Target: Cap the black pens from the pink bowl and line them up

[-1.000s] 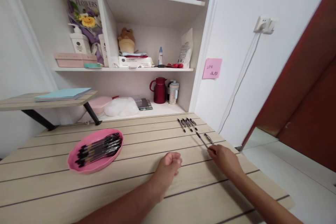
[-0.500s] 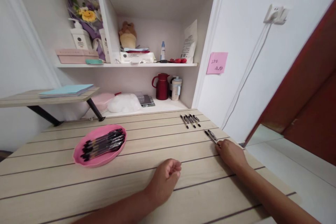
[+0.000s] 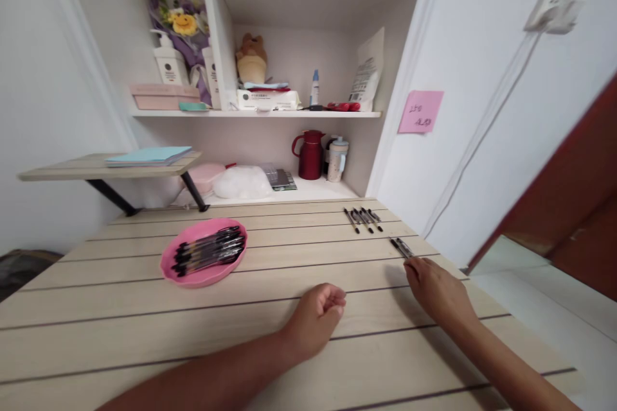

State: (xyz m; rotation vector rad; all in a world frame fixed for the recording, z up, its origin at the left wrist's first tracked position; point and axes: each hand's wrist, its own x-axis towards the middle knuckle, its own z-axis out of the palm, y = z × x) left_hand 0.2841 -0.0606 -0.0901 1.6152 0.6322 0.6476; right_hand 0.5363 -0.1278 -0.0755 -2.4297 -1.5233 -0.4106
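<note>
Pens (image 3: 208, 249): in the pink dish (image 3: 202, 281), on the counter (image 3: 289, 263)
Right hand (image 3: 436, 289): pinches a pen (image 3: 402, 251) by another
Left hand (image 3: 314, 321): loosely curled, thumb and fingertips apart

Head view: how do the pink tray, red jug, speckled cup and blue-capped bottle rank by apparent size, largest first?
1. Pink tray
2. Red jug
3. Speckled cup
4. Blue-capped bottle

The tray sits nearest the camera, so it may look relatively larger.

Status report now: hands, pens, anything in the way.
Right hand at near end of two side-by-side pens, grip unclear. Left hand loosely curled, nothing seen in it. More pens in pink dish. Nothing seen blocking right hand.
</note>
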